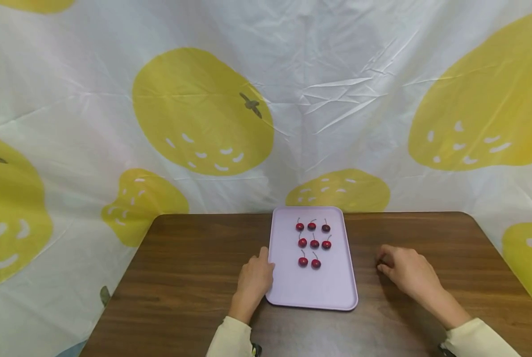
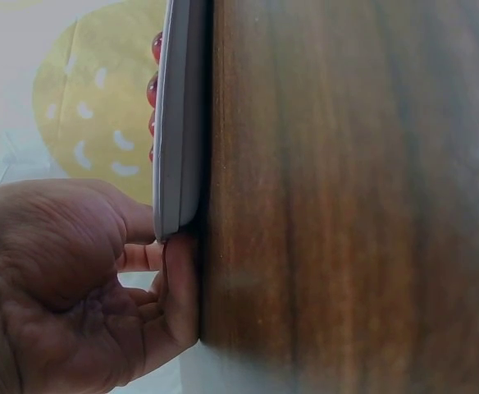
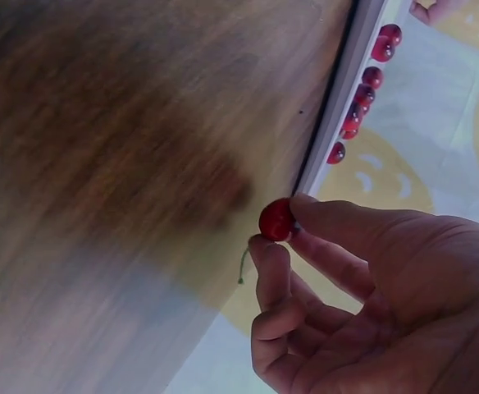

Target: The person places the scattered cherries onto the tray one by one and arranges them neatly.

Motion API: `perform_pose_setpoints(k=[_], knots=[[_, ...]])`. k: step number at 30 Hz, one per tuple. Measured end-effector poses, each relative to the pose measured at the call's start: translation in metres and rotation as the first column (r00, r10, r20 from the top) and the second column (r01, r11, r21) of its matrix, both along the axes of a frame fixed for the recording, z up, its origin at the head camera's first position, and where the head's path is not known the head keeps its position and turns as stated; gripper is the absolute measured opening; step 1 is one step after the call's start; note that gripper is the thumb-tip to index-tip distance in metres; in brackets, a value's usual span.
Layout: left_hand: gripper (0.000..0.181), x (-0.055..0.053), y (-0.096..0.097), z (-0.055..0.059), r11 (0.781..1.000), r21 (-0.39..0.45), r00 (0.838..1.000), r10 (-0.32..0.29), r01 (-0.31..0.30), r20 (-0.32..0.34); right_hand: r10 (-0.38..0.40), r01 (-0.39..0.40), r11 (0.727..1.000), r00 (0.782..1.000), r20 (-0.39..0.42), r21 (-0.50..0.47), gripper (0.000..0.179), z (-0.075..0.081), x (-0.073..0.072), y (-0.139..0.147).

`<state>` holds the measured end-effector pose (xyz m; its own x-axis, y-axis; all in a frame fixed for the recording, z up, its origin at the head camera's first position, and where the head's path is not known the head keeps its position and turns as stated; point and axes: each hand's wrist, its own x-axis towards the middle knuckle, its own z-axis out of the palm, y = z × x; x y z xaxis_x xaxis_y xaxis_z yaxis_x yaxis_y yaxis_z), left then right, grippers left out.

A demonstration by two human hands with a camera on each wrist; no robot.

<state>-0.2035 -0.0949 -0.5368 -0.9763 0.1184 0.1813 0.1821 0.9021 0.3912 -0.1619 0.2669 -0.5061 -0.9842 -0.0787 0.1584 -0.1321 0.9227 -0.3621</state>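
Note:
In the right wrist view, my right hand (image 3: 362, 287) pinches a red cherry (image 3: 276, 220) between thumb and fingertips, its green stem hanging down. This hand (image 1: 410, 270) is above the table, right of the tray and apart from it; the head view mostly hides the held cherry. My left hand (image 1: 253, 280) grips the left edge of a pale lilac tray (image 1: 310, 292). In the left wrist view, the thumb of the left hand (image 2: 75, 279) lies at the tray's rim (image 2: 170, 197) and fingers reach beneath it. Several stemmed cherries (image 1: 315, 244) sit on the tray in rows, two in the nearest row.
The tray rests on a dark wooden table (image 1: 190, 277), near its far edge. Behind the table hangs a white cloth (image 1: 337, 114) printed with large yellow fruit. Bare wood shows on both sides of the tray.

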Motion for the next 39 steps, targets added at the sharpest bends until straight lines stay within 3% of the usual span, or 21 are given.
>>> perform_pose_setpoints(k=[11, 26, 39], knots=[[0.027, -0.001, 0.0, 0.0, 1.0, -0.003, 1.0, 0.005, -0.005, 0.014, 0.038, -0.049, 0.997, 0.983, -0.18, -0.057, 0.021, 0.009, -0.002, -0.032], [0.027, -0.001, -0.001, 0.002, 1.0, 0.003, 1.0, 0.003, -0.003, 0.029, 0.1, -0.108, 0.993, 0.985, -0.138, -0.052, 0.025, 0.001, -0.007, -0.086], [0.026, -0.001, -0.001, 0.003, 1.0, 0.0, 1.0, 0.003, -0.003, 0.027, 0.162, -0.161, 0.987, 0.982, -0.094, 0.021, 0.023, -0.008, -0.015, -0.1]])
